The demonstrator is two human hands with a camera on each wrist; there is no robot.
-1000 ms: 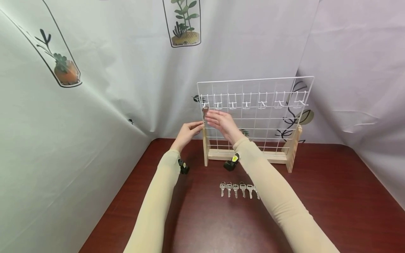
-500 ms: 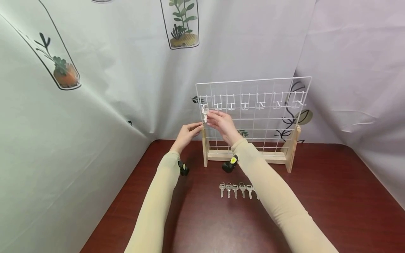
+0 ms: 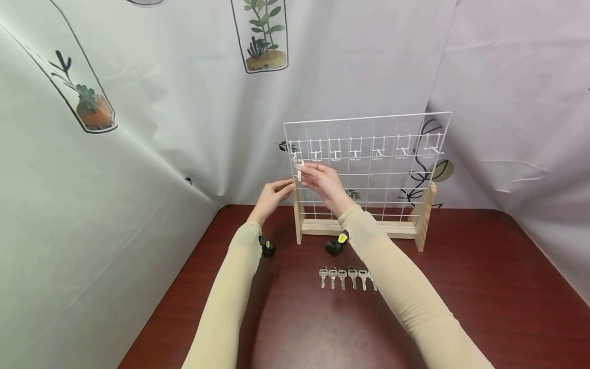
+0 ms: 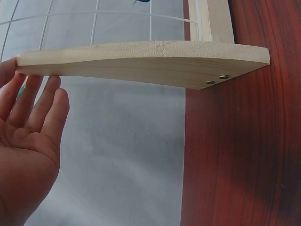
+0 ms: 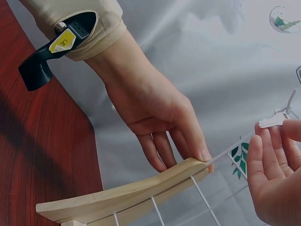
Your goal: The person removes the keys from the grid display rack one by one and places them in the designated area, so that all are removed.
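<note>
My right hand point(image 3: 322, 183) pinches a silver key point(image 3: 299, 170) at the leftmost hook point(image 3: 295, 155) of a white wire grid rack point(image 3: 369, 173). In the right wrist view the key point(image 5: 273, 121) lies between thumb and fingertips, its head right by the hook's prong; whether its ring is round the prong I cannot tell. My left hand point(image 3: 273, 197) holds the upper end of the rack's left wooden post point(image 3: 298, 218). The left wrist view has thumb and fingers on opposite faces of that post point(image 4: 141, 66).
Several more keys point(image 3: 342, 277) lie in a row on the dark red table point(image 3: 304, 328), partly hidden by the right sleeve. Several white hooks point(image 3: 355, 154) line the grid to the right. Behind hangs a pale cloth point(image 3: 193, 102) printed with plants.
The key has turned from dark to bright and sits slightly lower, its blade pointing down. My right fingers have shifted down a little with it. The left hand keeps its place on the post.
</note>
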